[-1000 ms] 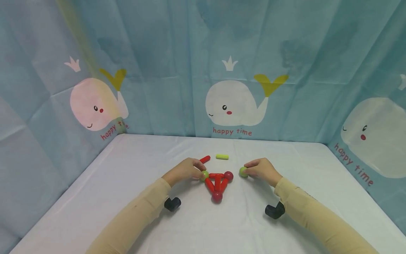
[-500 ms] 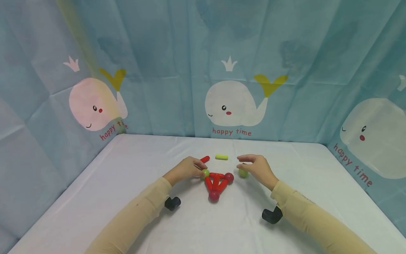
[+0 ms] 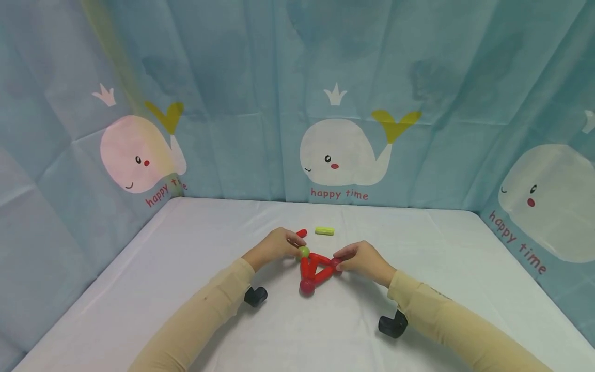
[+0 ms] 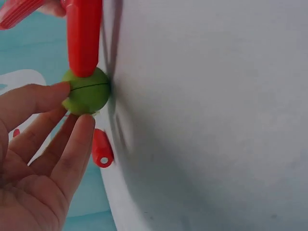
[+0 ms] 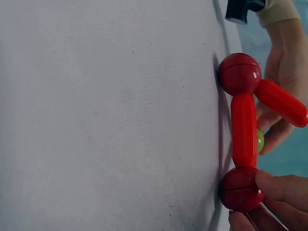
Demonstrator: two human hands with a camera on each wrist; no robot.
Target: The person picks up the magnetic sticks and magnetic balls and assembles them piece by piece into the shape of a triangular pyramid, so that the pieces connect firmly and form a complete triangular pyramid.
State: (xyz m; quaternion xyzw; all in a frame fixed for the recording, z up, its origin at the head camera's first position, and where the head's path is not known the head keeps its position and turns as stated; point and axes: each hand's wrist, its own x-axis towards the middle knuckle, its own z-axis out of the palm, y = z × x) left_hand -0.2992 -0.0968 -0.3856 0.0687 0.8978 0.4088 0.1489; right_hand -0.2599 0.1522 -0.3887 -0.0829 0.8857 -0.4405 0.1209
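Note:
My left hand (image 3: 278,245) pinches a green ball (image 4: 87,94) between thumb and fingers, at the left corner of a small figure of magnetic balls and rods. The thumb and fingers of my right hand (image 3: 364,262) grip the dark red ball (image 5: 240,189) at the right corner. Another dark red ball (image 3: 307,287) forms the corner nearest me. A red rod (image 5: 244,130) joins the two dark red balls. From the near ball, one more red rod (image 5: 283,102) slants upward. The second green ball does not show in the head view.
Beyond my left hand lies a loose red rod (image 3: 302,233), partly hidden by it. A lime-green rod (image 3: 324,231) lies on the white table (image 3: 418,232) to its right. A blue curtain (image 3: 251,155) with printed whales stands behind the table.
My right hand has let go of the second green ball and moved left onto the right dark red ball. The near dark red ball has shifted left. My left hand keeps its green ball.

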